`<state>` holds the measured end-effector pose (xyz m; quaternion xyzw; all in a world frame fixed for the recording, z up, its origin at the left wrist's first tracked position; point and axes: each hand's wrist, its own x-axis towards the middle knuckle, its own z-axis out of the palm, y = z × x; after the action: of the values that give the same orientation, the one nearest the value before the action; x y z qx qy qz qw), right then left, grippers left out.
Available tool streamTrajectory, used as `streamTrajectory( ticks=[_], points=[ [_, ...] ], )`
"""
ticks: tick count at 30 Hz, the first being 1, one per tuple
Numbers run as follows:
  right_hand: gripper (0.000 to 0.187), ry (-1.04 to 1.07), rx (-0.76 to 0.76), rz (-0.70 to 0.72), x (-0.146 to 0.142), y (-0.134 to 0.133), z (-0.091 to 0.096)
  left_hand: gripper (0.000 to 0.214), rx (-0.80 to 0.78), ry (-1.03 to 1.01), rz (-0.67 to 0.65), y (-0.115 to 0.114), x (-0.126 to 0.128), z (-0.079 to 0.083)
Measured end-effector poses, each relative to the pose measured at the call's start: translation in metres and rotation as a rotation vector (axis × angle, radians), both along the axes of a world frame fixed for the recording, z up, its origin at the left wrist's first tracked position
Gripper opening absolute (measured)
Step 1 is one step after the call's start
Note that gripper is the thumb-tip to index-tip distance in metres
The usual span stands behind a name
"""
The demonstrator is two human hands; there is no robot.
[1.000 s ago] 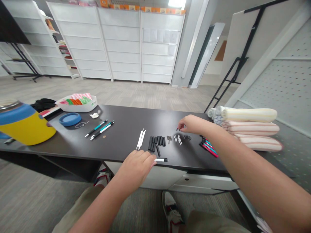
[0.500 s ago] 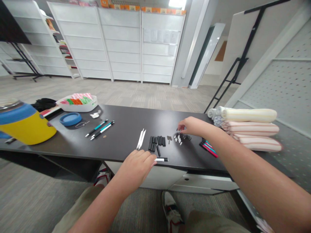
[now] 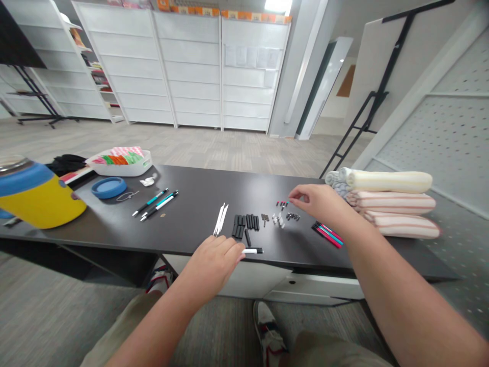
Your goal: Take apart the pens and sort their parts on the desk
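My left hand [image 3: 219, 260] is closed around a white pen barrel [image 3: 252, 251] with a black end, at the table's front edge. Above the tabletop, my right hand [image 3: 307, 198] has its fingertips pinched beside a small group of black pieces with red and teal ends [image 3: 282, 204]; whatever it grips is too small to make out. Nearer me lie small white pieces [image 3: 278, 219], dark springs or clips [image 3: 293, 216] and brownish bits [image 3: 265, 218]. Black grip sleeves [image 3: 239, 226] sit in rows left of them, with white refills [image 3: 221, 219] further left.
Red and teal pen barrels [image 3: 328, 234] lie on the right beside rolled towels [image 3: 395, 204]. Several pens [image 3: 156, 204], a blue lid [image 3: 109, 187], a white basket [image 3: 147, 164] and a yellow-blue jug [image 3: 42, 196] occupy the table's left part.
My right hand has shifted slightly right, uncovering the small red- and teal-ended pieces beneath its fingers. My left hand keeps the white barrel in place.
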<state>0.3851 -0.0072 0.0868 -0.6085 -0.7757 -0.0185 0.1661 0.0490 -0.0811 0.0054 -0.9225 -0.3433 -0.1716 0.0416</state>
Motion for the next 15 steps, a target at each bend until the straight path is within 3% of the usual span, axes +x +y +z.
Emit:
streamTrajectory(
  ticks=[4, 8, 11, 15],
  points=[
    [0.023, 0.272, -0.017, 0.043, -0.039, -0.048, -0.013, 0.017, 0.026, -0.002, 0.01, 0.002, -0.003, 0.0],
    [0.03, 0.475, -0.196, 0.192, -0.086, -0.085, -0.033, 0.019, 0.038, -0.014, 0.01, 0.002, -0.006, 0.001],
    [0.028, 0.53, -0.293, 0.244, -0.106, -0.095, -0.048, 0.02, 0.055, -0.03, 0.002, 0.001, -0.006, 0.002],
    [0.028, 0.667, -0.404, 0.213, -0.105, -0.088, -0.063, 0.021, 0.094, -0.05, -0.024, 0.0, -0.005, 0.004]
  ],
)
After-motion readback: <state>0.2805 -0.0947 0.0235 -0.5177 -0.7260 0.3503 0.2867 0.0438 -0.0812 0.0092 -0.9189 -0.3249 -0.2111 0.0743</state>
